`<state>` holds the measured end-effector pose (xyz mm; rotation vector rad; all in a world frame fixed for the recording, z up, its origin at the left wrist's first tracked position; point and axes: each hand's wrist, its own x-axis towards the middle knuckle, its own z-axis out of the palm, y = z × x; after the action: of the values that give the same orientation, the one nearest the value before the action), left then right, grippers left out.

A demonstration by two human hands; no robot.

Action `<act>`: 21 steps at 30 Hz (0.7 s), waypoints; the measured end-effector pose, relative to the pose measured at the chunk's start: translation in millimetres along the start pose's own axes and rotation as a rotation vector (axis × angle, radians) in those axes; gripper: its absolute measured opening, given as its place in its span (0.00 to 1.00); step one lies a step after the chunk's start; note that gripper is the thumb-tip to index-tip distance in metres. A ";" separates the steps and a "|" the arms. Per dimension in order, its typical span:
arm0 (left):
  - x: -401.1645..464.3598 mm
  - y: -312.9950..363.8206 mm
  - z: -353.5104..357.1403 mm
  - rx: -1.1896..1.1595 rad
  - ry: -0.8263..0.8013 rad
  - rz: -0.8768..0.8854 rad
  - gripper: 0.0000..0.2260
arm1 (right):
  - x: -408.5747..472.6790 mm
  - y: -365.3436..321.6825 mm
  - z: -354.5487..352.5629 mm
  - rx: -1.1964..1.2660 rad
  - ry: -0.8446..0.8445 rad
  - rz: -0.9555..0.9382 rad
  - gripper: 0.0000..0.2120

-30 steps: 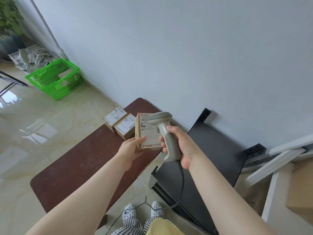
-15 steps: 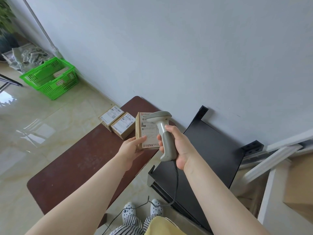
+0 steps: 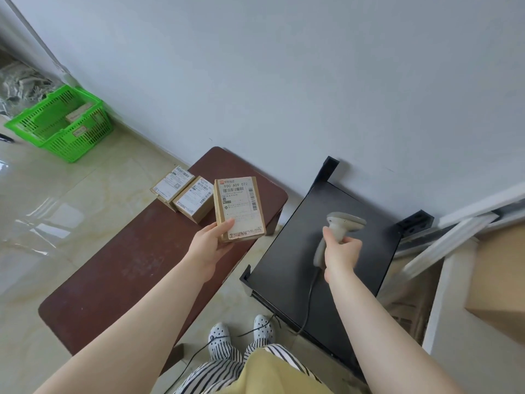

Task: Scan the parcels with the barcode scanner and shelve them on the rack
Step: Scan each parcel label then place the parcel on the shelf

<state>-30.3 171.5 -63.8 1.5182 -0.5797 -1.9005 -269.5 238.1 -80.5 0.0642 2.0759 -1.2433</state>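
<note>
The left hand (image 3: 208, 245) is gripping a small cardboard parcel (image 3: 238, 209) by its lower corner, thumb lying across the white shipping label, and is holding it up above the near end of a dark brown table (image 3: 127, 268); the label is facing the camera, its barcodes in plain sight. The right hand (image 3: 339, 251) is wrapping around the handle of a grey barcode scanner (image 3: 338, 228), fingers curled tight, and is holding it well apart from the parcel, over the top of a black rack (image 3: 289, 265) that is standing against the wall just to the right of the table. The scanner's head is pointing away to the right. Its dark cord (image 3: 308, 305) is hanging down past the wrist and trailing across the floor (image 3: 56, 200) by the person's feet.

Two more parcels (image 3: 183, 191) are lying side by side on the far end of the table, touching each other, labels up. The floor is showing glossy pale tiles that are catching window glare. A green plastic basket (image 3: 65, 123) is sitting on it near the plain grey-white wall (image 3: 284, 66), far to the left, with something boxy inside. To the right of the rack, white framing and a large cardboard box (image 3: 500, 280) are crowding the corner.
</note>
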 end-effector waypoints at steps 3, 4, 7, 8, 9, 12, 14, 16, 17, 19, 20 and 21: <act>-1.2 -1.1 8.2 0.002 -0.027 -0.006 0.11 | 14.2 12.2 -4.9 -0.024 0.046 0.026 0.21; -1.7 -1.1 11.3 0.001 -0.036 -0.009 0.10 | 18.5 16.2 -4.5 -0.028 0.051 0.033 0.21; -4.4 1.2 19.7 -0.008 -0.046 -0.008 0.08 | 26.6 23.7 -0.9 -0.060 0.035 0.028 0.21; -5.1 1.7 22.8 -0.004 -0.054 -0.006 0.08 | 29.1 25.5 0.0 -0.068 0.030 0.027 0.20; -5.9 1.8 25.7 0.001 -0.063 -0.005 0.07 | 31.3 27.3 0.4 -0.077 0.024 0.028 0.20; -9.1 1.0 33.7 0.014 -0.076 -0.005 0.06 | 37.7 34.2 0.5 -0.141 0.009 0.011 0.22; -11.0 -0.9 38.5 0.028 -0.075 -0.011 0.07 | 40.6 37.6 0.3 -0.193 -0.002 0.001 0.23; -12.7 -3.5 43.1 0.027 -0.071 -0.023 0.07 | 42.8 39.7 0.2 -0.253 0.000 -0.004 0.24; -13.4 -5.1 45.2 0.021 -0.066 -0.028 0.07 | 43.9 40.1 0.2 -0.283 0.001 -0.008 0.25; -15.3 -7.8 50.1 0.007 -0.057 -0.034 0.06 | 45.4 40.1 -0.3 -0.324 0.000 -0.016 0.25; -16.8 -8.8 52.7 -0.001 -0.056 -0.033 0.06 | 46.0 40.0 -0.7 -0.345 -0.002 -0.017 0.25; -18.1 -9.5 55.0 -0.007 -0.059 -0.029 0.05 | 46.2 39.2 -1.5 -0.369 -0.009 -0.017 0.25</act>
<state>-83.1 188.5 -44.5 1.4779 -0.5802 -1.9729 -290.1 246.4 -136.9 -0.1277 2.2675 -0.8500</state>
